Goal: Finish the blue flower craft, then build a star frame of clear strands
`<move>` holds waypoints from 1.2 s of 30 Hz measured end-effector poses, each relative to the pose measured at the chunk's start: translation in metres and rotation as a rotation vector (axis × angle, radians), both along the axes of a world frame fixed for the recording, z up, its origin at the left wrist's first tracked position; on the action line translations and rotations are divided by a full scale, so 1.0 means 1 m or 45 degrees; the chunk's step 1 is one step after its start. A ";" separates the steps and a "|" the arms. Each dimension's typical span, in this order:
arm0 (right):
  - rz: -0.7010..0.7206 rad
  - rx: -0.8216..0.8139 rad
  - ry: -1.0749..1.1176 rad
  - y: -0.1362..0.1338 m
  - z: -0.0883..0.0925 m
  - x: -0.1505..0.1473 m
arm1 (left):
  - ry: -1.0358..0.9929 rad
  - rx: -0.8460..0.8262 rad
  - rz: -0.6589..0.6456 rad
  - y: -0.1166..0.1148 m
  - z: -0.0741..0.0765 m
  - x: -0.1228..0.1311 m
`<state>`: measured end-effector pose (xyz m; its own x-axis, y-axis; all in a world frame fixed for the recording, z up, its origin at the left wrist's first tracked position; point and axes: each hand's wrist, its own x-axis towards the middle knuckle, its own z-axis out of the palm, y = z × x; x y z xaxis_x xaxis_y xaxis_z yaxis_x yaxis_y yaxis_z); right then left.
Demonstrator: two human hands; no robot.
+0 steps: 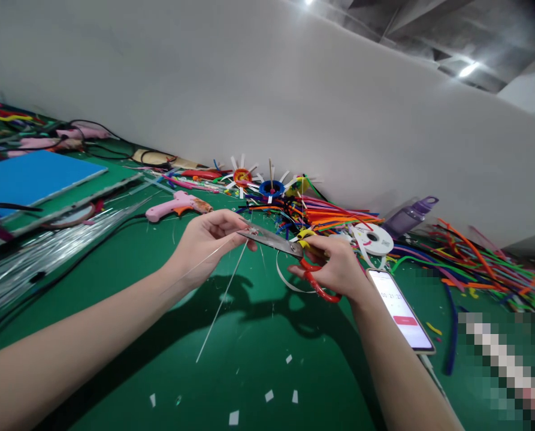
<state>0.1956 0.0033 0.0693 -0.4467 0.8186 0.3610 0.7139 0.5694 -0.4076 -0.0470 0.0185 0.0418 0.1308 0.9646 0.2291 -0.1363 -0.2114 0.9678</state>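
Red-and-yellow-handled scissors (271, 240) sit in the right hand (339, 263), fingers curled closed around the handles, blades pointing across toward the left hand (202, 245). Left fingers are pinched together at the blade tips, holding thin clear strands (222, 299); one hangs down at a slant toward the tabletop (258, 365), another trails back over the left wrist. Cannot tell whether the blades close on a strand. Both hands are raised above the green tabletop, shadows below.

Small white scraps (234, 418) lie scattered at the near edge. Pale curved strip (287, 281) loops just below the scissors, partly behind the right hand.

Right side: phone (399, 308) by the right forearm, timer on screen, digits blurry; white spool (372, 239) just beyond it; purple bottle (408, 216) tilted, near the wall (249, 78); heap of coloured strips (487, 260) farther right. Bottom right corner is pixelated, unreadable.

Far middle: red wheel (242, 176) and blue wheel (271, 190), white strips sticking out, beside a pile of coloured stems (339, 212).

Left side: pink glue gun (175, 206) lying down, cord running left; shiny clear bundle (76, 245); blue board (33, 179).
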 end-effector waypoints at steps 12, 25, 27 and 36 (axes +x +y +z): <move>-0.010 -0.004 0.026 -0.001 0.000 -0.002 | -0.024 0.019 -0.031 0.000 0.001 0.000; 0.011 0.021 0.030 -0.001 -0.004 -0.005 | -0.186 0.103 -0.171 0.001 -0.002 0.001; 0.008 0.026 0.029 -0.001 -0.004 -0.006 | -0.239 0.114 -0.216 0.001 -0.003 0.000; -0.004 0.056 0.031 0.000 -0.006 -0.006 | -0.328 0.069 -0.257 0.000 -0.001 0.002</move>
<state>0.1895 0.0029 0.0636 -0.4347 0.8032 0.4073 0.7060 0.5847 -0.3996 -0.0452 0.0183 0.0411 0.2493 0.9105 0.3300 -0.4199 -0.2054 0.8840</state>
